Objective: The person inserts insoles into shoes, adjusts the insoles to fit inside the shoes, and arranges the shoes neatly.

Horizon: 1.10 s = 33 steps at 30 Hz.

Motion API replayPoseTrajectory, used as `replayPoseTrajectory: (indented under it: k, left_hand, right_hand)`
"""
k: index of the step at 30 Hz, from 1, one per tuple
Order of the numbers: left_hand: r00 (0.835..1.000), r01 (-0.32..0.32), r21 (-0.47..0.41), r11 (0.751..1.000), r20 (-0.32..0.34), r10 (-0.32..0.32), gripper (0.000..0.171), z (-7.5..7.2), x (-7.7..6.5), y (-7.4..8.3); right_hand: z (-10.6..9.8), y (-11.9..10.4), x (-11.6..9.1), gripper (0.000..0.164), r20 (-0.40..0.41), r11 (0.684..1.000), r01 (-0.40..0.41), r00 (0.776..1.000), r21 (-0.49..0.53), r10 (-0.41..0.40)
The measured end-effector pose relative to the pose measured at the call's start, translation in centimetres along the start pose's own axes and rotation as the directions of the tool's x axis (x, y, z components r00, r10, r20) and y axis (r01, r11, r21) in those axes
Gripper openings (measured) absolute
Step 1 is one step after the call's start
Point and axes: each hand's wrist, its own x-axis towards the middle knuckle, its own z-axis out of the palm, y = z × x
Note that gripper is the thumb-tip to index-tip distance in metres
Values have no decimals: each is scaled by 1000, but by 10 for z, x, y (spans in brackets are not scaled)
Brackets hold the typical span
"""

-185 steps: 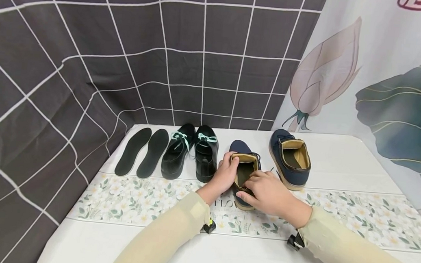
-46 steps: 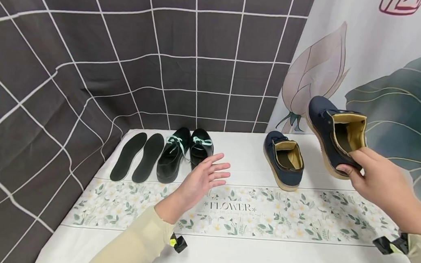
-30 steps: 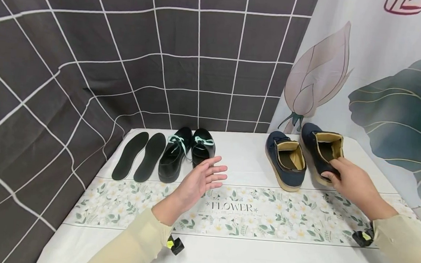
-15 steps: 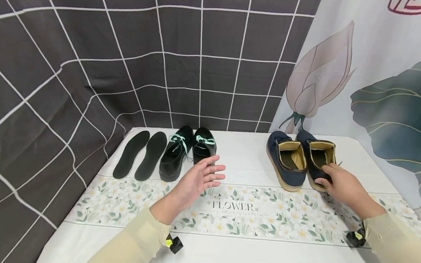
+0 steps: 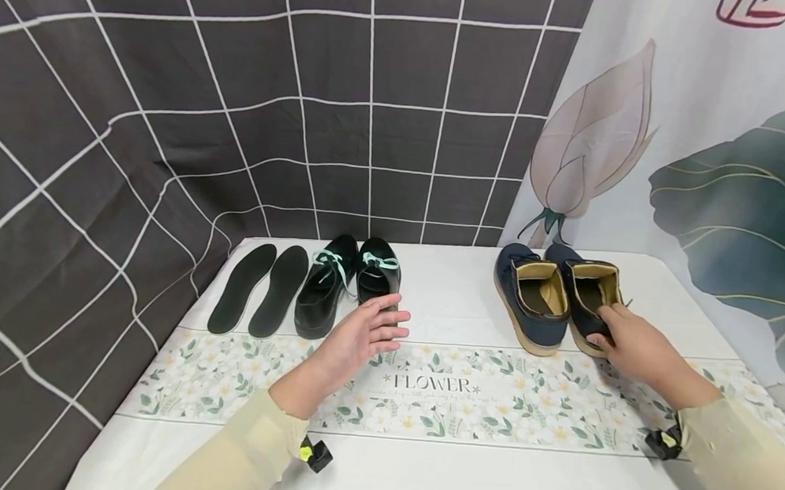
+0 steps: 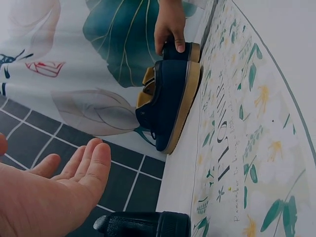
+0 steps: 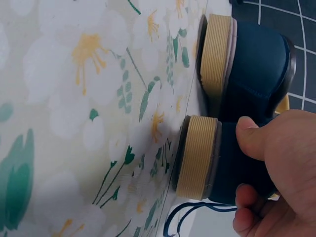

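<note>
My right hand (image 5: pixel 641 346) grips the heel of a navy shoe (image 5: pixel 583 292), thumb outside the back and fingers at the collar. This shoe stands on the table, close beside its navy mate (image 5: pixel 532 300) on the left; both have tan linings and dark insoles inside. The right wrist view shows the held shoe's ribbed tan sole (image 7: pixel 197 158) on the surface and a loose lace (image 7: pixel 190 210) beside it. My left hand (image 5: pixel 354 341), palm up with fingers extended, holds nothing. It hovers in front of the right black shoe (image 5: pixel 378 271), partly hiding it.
Left of that shoe stands another black shoe (image 5: pixel 320 301) with mint laces. Two black insoles (image 5: pixel 242 288) lie side by side farther left. A flower-printed band crosses the white table (image 5: pixel 431 468). Dark checked cloth (image 5: pixel 318 133) hangs behind, with a leaf-printed curtain (image 5: pixel 744 209) at right.
Earlier both hands were on the navy shoe at mid-table. My right hand then held it raised at right, set it down and shifted it left beside its mate. My left hand drifted slightly left.
</note>
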Motion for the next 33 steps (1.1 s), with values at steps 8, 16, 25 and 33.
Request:
replayPoseTrajectory:
  k: [8, 16, 25, 33]
  left_hand:
    - [999, 20, 17, 1000, -26, -19, 59, -4, -4, -5]
    - [998, 37, 40, 998, -51, -35, 63, -8, -7, -9]
    - [999, 44, 67, 997, -35, -41, 57, -8, -8, -9]
    - [995, 53, 77, 996, -83, -46, 55, -11, -11, -19]
  right_hand:
    - [2, -1, -1, 33, -8, 1000, -16, 1000, 10, 16]
    - [5, -4, -1, 30, -52, 1000, 13, 999, 8, -13]
    - [4, -4, 0, 31, -57, 1000, 2, 998, 21, -1]
    - [7, -4, -2, 31, -76, 999, 18, 997, 47, -15]
